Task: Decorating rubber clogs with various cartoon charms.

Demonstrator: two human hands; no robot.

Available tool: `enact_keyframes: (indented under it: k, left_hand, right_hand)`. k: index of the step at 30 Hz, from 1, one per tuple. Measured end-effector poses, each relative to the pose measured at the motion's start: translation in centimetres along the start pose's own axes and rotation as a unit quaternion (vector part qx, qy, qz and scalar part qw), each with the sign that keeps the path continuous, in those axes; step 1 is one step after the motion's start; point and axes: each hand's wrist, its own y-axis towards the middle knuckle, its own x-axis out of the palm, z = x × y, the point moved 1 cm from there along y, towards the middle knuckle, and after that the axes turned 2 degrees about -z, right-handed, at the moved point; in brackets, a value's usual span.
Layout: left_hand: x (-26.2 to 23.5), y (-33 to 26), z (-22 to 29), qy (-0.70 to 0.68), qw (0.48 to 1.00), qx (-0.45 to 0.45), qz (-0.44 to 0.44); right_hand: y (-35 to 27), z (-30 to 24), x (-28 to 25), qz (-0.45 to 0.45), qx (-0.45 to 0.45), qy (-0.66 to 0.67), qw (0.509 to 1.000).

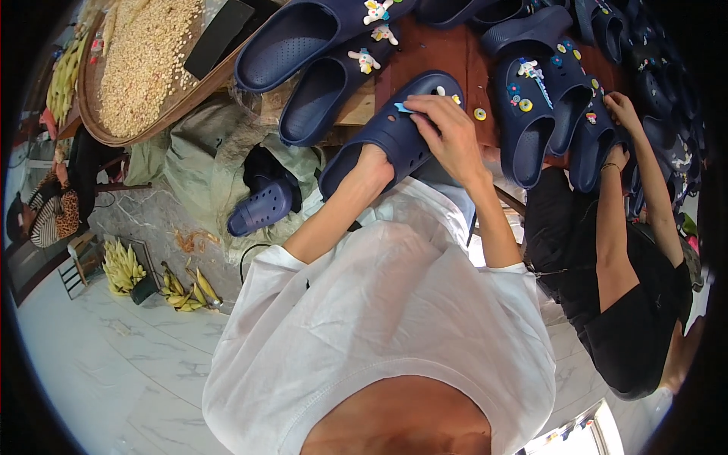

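One navy clog (396,136) on the left hand (374,161); one light-blue charm (403,108) in the right hand (449,130).
Left hand: inserted through the clog's opening, fingers hidden, grip cannot be told. Right hand: fingertips closed on the charm, which protrudes leftward from the pinch, over the clog's upper; seating in a hole, unclear. Further small charms (456,99): toe end, just beyond the right fingers.

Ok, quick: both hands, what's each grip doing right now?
Left hand: inside the navy clog, fingers hidden; grip can't be told.
Right hand: closed on a small light-blue charm, at the clog's upper.
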Motion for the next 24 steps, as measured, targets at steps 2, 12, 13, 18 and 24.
enact_keyframes:
  k: [2,12,13,18,24]
  left_hand:
    - [-0.5,0.3,0.1,0.002,1.0,0.002,0.007]
    - [-0.3,-1.2,0.8,0.035,0.999,0.02,-0.034]
    - [-0.5,-1.2,0.9,0.031,0.997,0.019,-0.066]
    - [0.2,-2.3,1.3,0.064,0.995,0.04,-0.065]
    - [-0.6,-2.7,2.1,0.062,0.99,0.032,-0.124]
  right_hand:
    - [0.0,0.0,0.4,-0.006,0.008,-0.001,1.0]
    - [0.5,0.1,0.3,0.013,0.034,-0.014,0.999]
    - [0.4,0.0,0.5,0.012,0.034,-0.013,0.999]
    - [0.4,0.1,0.6,0.004,0.041,-0.025,0.999]
    - [-0.3,0.2,0.4,0.019,0.004,-0.052,0.998]
